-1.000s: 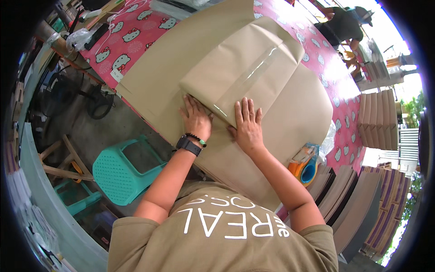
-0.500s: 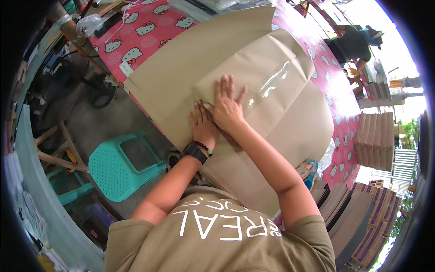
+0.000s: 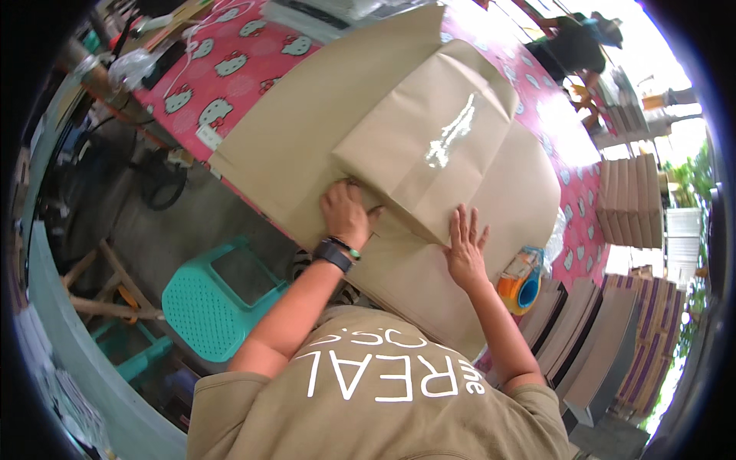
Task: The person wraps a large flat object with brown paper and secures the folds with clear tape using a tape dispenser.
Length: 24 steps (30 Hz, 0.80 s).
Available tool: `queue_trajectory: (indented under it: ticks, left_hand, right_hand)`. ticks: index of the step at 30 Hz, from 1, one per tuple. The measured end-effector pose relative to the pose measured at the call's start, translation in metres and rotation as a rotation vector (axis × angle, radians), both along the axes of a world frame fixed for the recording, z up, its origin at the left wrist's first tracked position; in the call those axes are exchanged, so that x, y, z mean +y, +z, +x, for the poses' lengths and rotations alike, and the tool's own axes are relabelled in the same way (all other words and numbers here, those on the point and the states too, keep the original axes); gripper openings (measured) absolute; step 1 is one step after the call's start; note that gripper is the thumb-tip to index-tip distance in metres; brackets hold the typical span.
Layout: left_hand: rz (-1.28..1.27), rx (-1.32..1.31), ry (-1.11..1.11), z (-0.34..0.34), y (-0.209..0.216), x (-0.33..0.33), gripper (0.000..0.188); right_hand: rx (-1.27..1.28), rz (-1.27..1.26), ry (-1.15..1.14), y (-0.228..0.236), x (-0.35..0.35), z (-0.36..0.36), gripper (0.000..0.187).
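teal perforated plastic stool (image 3: 222, 295) on the floor at left, under the table edge. pink cartoon-print tablecloth (image 3: 230, 69) covers the table. left hand (image 3: 346, 215) (black watch on the wrist) is curled, fingertips pinching the near corner of the folded brown kraft paper sheet (image 3: 429, 146), which lies on a wider stack of brown paper sheets (image 3: 307, 130). right hand (image 3: 465, 247) is flat, fingers spread, pressing the fold's near edge down. looks like the creasing step of a fold. next move likely needs an even press along that edge, keeping corners aligned. orange tape dispenser (image 3: 520, 282) just right of the right hand; finished brown stacks (image 3: 629, 201) further right.
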<state>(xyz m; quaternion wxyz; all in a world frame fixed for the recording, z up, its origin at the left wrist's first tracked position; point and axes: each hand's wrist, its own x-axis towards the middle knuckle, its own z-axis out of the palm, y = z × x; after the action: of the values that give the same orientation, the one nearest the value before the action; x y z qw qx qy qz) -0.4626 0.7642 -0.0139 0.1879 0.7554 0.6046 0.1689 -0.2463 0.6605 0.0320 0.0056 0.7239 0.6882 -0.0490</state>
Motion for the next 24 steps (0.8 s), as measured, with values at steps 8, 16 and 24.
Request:
queue_trajectory:
  ticks: [8, 16, 24]
  left_hand:
    - [0.044, -0.331, -0.344, -0.036, -0.019, 0.035, 0.018]
    - [0.169, 0.116, -1.009, -0.087, 0.002, 0.081, 0.060]
    - [0.560, -0.373, -1.130, -0.051, 0.018, 0.102, 0.025]
  right_hand:
    - [0.706, 0.160, 0.119, -0.012, 0.013, -0.110, 0.037]
    - [0.411, 0.210, -0.166, -0.043, 0.031, -0.136, 0.043]
    - [0.886, 0.117, -0.428, -0.033, -0.007, -0.075, 0.026]
